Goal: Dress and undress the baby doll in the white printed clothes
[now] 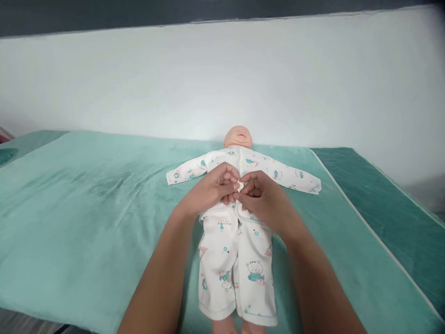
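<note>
A baby doll (238, 137) lies on its back, head at the far side and feet toward me. It wears a white printed long-sleeved top (264, 162) with both sleeves spread out, and matching white trousers (222, 260). Over the doll's belly, my left hand (222, 183) and my right hand (259, 192) meet at the front opening of the top. Both have fingers closed in a pinch on a small gathered piece of the top's front edge. Fingers hide whatever fastening may be there.
A light green blanket (86, 222) covers the surface under the doll, with creases to the left. Darker green cloth (389, 204) shows along the right side. A white wall (139, 88) rises right behind the doll's head.
</note>
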Motion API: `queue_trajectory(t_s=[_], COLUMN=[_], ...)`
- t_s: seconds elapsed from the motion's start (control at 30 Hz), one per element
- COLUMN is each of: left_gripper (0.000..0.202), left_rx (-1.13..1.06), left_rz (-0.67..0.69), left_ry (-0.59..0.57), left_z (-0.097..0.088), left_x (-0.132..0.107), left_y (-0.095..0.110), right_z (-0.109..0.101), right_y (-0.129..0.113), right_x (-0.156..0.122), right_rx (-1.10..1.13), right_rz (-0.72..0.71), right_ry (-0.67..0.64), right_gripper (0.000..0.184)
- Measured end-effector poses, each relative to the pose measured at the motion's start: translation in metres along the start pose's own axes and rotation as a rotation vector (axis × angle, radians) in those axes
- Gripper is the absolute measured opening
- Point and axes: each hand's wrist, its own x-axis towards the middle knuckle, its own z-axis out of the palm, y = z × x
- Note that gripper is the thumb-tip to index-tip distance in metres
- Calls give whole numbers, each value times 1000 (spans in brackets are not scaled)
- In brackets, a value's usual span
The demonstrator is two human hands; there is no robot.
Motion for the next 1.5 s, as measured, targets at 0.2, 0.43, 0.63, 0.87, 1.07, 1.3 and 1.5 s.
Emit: queue_trajectory(t_s=[0.2,0.43,0.63,0.87,1.07,1.3,1.5], left_gripper=[12,13,8,20,21,25,19], left_rx=[-8,80,185,256,281,500,624], left_rz=[-21,-86,-116,-143,-139,-40,125], left_ry=[-1,10,-65,-106,-48,-44,36], left_z=[-3,-4,-13,-20,-25,-29,-22], left_x=[-1,-4,-13,-20,-31,-48,-56], left_y=[1,7,16,16,8,-2,-14], right_z=[-2,-5,-9,-11,-14,-12,-3], right_y=[-1,-1,-3,-3,6,8,7], right_x=[0,-1,-2,-2,3,3,-4], right_rx=[40,40,117,243,287,258,78], right_rz=[10,-18,9,-37,-179,-257,-331], right_ry=[-27,-51,-90,-35,222,289,251], right_gripper=[29,30,27,21,14,18,19])
